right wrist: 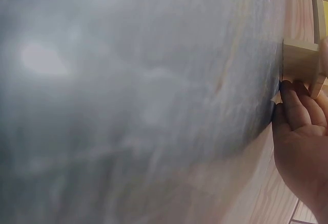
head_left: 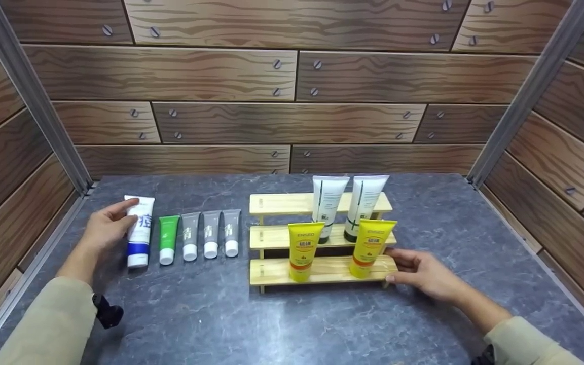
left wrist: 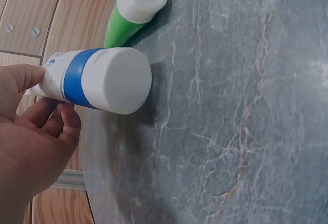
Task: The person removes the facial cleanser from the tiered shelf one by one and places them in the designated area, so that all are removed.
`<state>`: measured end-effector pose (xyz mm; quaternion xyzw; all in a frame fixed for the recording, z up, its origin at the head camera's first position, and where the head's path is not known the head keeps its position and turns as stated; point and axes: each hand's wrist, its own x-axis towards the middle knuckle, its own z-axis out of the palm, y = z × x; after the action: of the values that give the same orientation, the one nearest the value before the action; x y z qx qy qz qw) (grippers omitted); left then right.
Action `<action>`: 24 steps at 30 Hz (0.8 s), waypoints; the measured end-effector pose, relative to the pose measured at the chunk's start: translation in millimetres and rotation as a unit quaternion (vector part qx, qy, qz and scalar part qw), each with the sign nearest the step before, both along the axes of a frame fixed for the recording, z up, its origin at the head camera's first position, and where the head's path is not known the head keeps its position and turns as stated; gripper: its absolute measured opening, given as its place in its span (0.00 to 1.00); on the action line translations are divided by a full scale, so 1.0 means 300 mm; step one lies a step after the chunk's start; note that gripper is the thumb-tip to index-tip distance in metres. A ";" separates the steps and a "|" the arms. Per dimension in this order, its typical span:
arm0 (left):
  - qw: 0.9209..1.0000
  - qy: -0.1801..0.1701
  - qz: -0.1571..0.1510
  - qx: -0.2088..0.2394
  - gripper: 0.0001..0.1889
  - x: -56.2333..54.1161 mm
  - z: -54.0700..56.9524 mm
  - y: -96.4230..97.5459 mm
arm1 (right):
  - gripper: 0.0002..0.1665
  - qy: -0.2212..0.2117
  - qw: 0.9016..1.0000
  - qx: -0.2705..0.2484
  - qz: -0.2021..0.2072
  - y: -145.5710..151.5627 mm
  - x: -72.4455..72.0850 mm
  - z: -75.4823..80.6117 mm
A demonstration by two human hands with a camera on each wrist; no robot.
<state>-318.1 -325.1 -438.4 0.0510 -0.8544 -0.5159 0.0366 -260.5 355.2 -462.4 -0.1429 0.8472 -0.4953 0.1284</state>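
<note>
A white squeeze tube with a blue band [head_left: 140,233] is pinched by my left hand [head_left: 104,225], thumb on its face and fingers curled beneath. Its white cap [left wrist: 128,80] points toward the wrist camera. At the right end of a three-tier wooden display rack [head_left: 271,274], my right hand [head_left: 426,274] grips the lowest tier between thumb and fingers; the fingertips are partly hidden. Two yellow tubes [head_left: 302,253] stand cap-down on that tier. Behind them, two white tubes with dark caps [head_left: 328,203] stand on the middle tier.
Right of the left hand, a green tube [head_left: 168,238] lies on the grey marbled table [head_left: 195,314]. Three grey tubes with white caps [head_left: 211,233] lie beside it in a row. Wood-patterned walls [head_left: 221,121] and metal posts [head_left: 520,96] enclose the table.
</note>
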 end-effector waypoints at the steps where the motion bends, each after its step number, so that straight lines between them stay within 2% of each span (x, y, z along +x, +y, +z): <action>1: 1.000 -0.003 0.000 0.008 0.30 0.000 -0.003 -0.001 | 0.48 0.001 1.000 0.000 0.001 0.000 0.000 0.000; 6: 0.998 -0.028 0.009 0.047 0.34 -0.002 -0.023 -0.011 | 0.46 0.004 1.000 -0.010 0.007 0.001 -0.001 -0.005; 14: 0.995 -0.089 0.001 0.053 0.39 -0.004 -0.046 -0.025 | 0.46 0.005 1.000 -0.007 0.006 0.002 -0.002 -0.003; 20: 0.993 -0.095 -0.012 0.067 0.40 -0.001 -0.067 -0.023 | 0.46 0.003 1.000 -0.006 0.006 0.002 -0.003 -0.002; 24: 0.993 -0.095 -0.010 0.071 0.39 0.001 -0.081 -0.023 | 0.46 0.004 1.000 -0.005 0.006 0.002 -0.003 -0.002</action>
<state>-317.9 -332.1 -462.7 0.0935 -0.8155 -0.5687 -0.0541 -261.4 355.8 -462.9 -0.1507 0.8443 -0.4983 0.1271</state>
